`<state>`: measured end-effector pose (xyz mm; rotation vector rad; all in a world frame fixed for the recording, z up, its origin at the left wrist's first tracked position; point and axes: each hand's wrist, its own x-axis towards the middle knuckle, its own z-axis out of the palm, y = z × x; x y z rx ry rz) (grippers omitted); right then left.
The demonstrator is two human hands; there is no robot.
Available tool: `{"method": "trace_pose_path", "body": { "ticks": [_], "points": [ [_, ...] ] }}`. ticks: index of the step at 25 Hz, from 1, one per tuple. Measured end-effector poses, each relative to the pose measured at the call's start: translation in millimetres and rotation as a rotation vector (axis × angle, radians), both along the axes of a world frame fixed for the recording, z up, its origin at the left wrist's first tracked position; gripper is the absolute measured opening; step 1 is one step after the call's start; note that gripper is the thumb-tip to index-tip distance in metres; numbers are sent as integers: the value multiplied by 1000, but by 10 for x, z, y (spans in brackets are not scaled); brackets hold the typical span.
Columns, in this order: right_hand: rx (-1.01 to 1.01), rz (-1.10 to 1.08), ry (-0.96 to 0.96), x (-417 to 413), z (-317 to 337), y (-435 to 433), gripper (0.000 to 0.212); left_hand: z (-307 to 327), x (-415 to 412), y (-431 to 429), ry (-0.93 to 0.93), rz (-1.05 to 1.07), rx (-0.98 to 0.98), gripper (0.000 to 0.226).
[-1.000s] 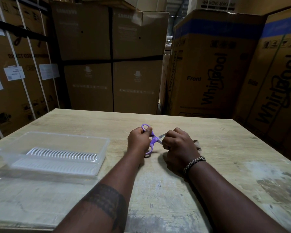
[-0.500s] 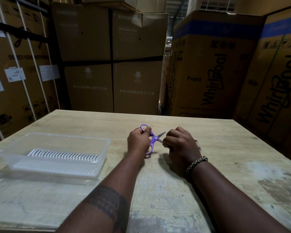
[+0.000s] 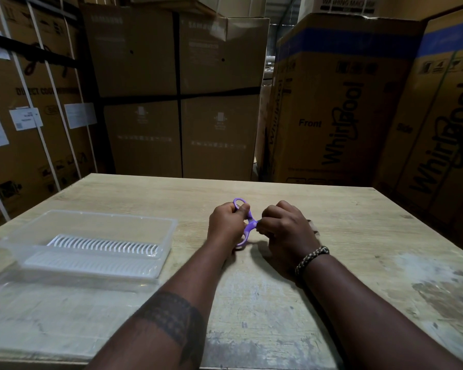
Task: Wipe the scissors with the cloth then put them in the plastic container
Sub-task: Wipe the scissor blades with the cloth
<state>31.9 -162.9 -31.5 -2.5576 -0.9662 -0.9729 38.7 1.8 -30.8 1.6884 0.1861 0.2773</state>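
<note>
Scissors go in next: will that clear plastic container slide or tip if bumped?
It would probably slide rather than tip: the plastic container is low and wide on the wooden table. Its thin clear walls suggest it is light, so a nudge could shift it. The white slatted insert may shift too; I cannot tell if it is fixed.

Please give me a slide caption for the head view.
Left hand holds purple scissors; right hand curls over them.
</note>
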Motion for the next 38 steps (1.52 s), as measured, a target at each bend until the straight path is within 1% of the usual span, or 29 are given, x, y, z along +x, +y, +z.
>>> {"method": "trace_pose_path", "body": {
  "ticks": [3,6,9,12,13,16,18,20,22,23,25,27,30,32,35,38],
  "points": [
    [19,-8,-10,-1,19,14,21,5,6,17,5,35,-42,34],
    [73,-83,53,3,21,-80,22,19,-24,70,-13,132,-193,33],
    [220,-186,193,-29,46,-139,11,30,-54,80,-41,145,-240,31],
    [241,-235,392,-54,68,-99,10,14,-44,100,-28,137,-279,32],
    [296,-220,418,-62,73,-82,11,17,-34,114,-13,123,-300,32],
    [609,-187,379,-7,60,-97,6,47,-32,119,17,24,-399,32],
    [756,-137,387,49,55,-154,25,78,-59,89,48,-63,-461,30],
    [883,-2,483,71,64,-168,33,104,-73,60,87,-147,-507,29],
    [1029,171,643,53,91,-132,35,130,-91,42,123,-229,-544,30],
    [1062,239,705,42,103,-114,36,142,-104,40,143,-268,-555,31],
    [1057,343,799,13,125,-90,36,159,-130,35,197,-327,-548,32],
    [1012,413,847,-16,153,-85,36,161,-150,31,273,-369,-524,28],
    [921,453,856,-36,158,-95,36,156,-165,50,416,-438,-515,22],
    [895,466,924,-44,159,-109,34,174,-198,67,491,-479,-522,23],
    [899,480,990,-78,198,-121,29,190,-209,87,526,-511,-552,23],
    [927,486,967,-115,246,-109,26,214,-185,110,523,-541,-624,15]
  ]
}}
